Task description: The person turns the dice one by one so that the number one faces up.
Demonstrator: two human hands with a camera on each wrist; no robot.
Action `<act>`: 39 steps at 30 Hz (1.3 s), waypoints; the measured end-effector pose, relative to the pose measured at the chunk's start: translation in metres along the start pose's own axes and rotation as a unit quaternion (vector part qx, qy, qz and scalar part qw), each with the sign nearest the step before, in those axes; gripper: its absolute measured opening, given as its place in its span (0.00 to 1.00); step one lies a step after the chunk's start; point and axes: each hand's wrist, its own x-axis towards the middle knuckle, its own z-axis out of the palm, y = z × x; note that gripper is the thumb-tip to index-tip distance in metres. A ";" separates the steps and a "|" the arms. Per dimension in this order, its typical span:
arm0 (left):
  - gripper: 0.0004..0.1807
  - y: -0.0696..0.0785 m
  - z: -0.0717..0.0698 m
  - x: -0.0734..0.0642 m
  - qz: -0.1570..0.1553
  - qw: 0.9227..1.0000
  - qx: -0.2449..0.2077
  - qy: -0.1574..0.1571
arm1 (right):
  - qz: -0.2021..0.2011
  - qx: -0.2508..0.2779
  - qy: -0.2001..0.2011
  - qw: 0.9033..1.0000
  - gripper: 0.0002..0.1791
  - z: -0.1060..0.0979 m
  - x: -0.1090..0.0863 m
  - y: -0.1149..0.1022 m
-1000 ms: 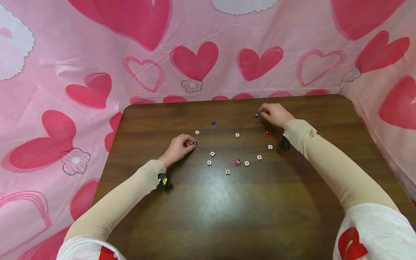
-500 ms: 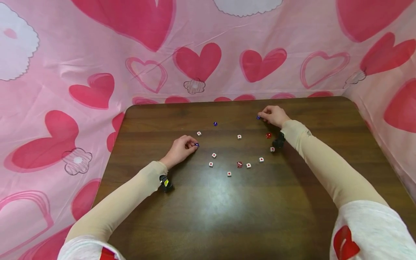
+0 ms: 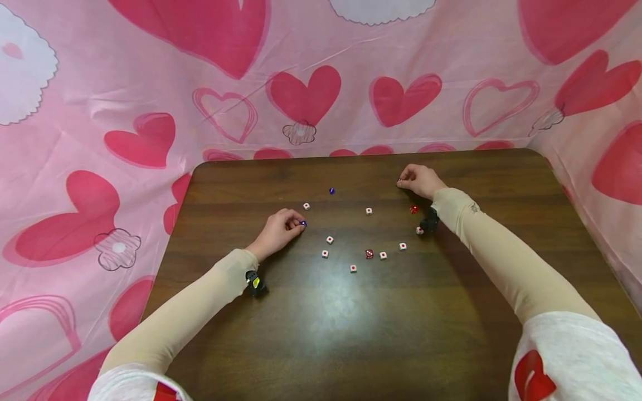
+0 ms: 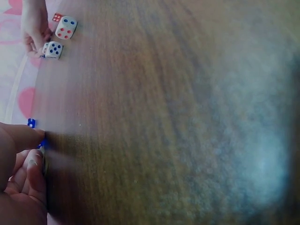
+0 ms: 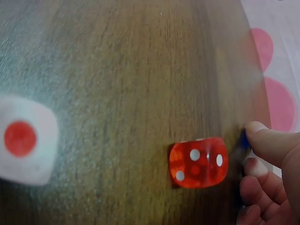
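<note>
My left hand (image 3: pixel 278 231) pinches a blue die (image 3: pixel 303 223) at its fingertips, left of the middle of the table. In the left wrist view, that blue die (image 4: pixel 41 144) shows between thumb and fingers. Near the table's far edge, my right hand (image 3: pixel 420 181) pinches another blue die (image 3: pixel 399 180), mostly covered by the fingertips. A sliver of this blue die (image 5: pixel 245 139) shows in the right wrist view. A translucent red die (image 3: pixel 413 209) lies close to the right hand. One more blue die (image 3: pixel 332 190) sits between the hands.
Several white dice lie scattered, among them one by the left hand (image 3: pixel 306 206) and one farther right (image 3: pixel 368 211). A darker red die (image 3: pixel 369 254) lies beside a white die (image 3: pixel 383 255). The brown wooden table (image 3: pixel 301 334) ends at a pink heart-patterned cloth (image 3: pixel 351 111).
The right hand's fingers have come around the blue die that stood exposed at their tips a second ago. The left hand stays in place on its blue die. The head view shifted slightly.
</note>
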 end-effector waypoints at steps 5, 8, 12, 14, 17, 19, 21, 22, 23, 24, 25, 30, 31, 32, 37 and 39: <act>0.08 0.001 -0.001 0.000 0.003 1.000 -0.003 0.001 | -0.016 0.003 0.001 1.000 0.11 -0.001 -0.002 0.000; 0.08 0.000 0.000 0.000 0.002 1.000 -0.005 0.001 | -0.016 0.006 0.001 1.000 0.11 -0.001 -0.003 0.002; 0.07 -0.001 0.002 -0.001 0.000 1.000 -0.005 -0.002 | -0.007 0.008 -0.004 1.000 0.15 -0.001 -0.005 0.002; 0.07 -0.001 0.002 -0.001 0.000 1.000 -0.005 -0.002 | -0.005 0.007 -0.005 1.000 0.16 -0.001 -0.005 0.003; 0.07 -0.001 0.002 -0.001 -0.001 1.000 -0.005 -0.002 | -0.007 0.006 -0.002 1.000 0.17 -0.001 -0.004 0.003; 0.07 0.000 0.001 -0.001 -0.003 1.000 -0.005 -0.003 | -0.005 0.012 -0.007 1.000 0.15 -0.001 -0.003 0.004; 0.07 0.000 0.001 -0.001 -0.004 1.000 -0.006 -0.003 | -0.004 0.020 -0.013 1.000 0.15 -0.002 -0.002 0.004; 0.07 0.000 0.001 -0.001 -0.004 1.000 -0.006 -0.003 | -0.004 0.022 -0.016 1.000 0.14 -0.002 -0.002 0.005; 0.07 0.000 0.001 -0.001 -0.003 1.000 -0.006 -0.002 | -0.005 0.025 -0.019 1.000 0.15 -0.003 -0.002 0.005; 0.07 -0.001 0.001 0.000 -0.002 1.000 -0.005 0.000 | -0.005 0.027 -0.021 0.999 0.15 -0.003 -0.001 0.006; 0.07 -0.001 0.002 0.000 0.000 1.000 -0.005 0.002 | -0.006 0.027 -0.023 0.999 0.15 -0.003 -0.001 0.006; 0.07 0.000 0.002 0.000 0.011 1.000 0.003 0.012 | -0.017 0.019 -0.029 0.999 0.15 -0.005 -0.001 0.007; 0.06 0.000 0.002 0.000 0.013 1.000 0.004 0.013 | -0.021 0.016 -0.030 0.999 0.15 -0.005 -0.001 0.007; 0.06 0.001 0.002 -0.001 0.014 1.000 0.005 0.014 | -0.025 0.015 -0.030 0.999 0.15 -0.005 -0.001 0.006; 0.07 0.002 0.002 -0.001 0.011 1.000 0.003 0.012 | -0.047 0.008 -0.042 0.998 0.15 -0.006 0.000 0.001; 0.07 0.002 0.002 -0.001 0.011 1.000 0.003 0.012 | -0.051 0.010 -0.052 0.997 0.16 -0.005 0.002 0.000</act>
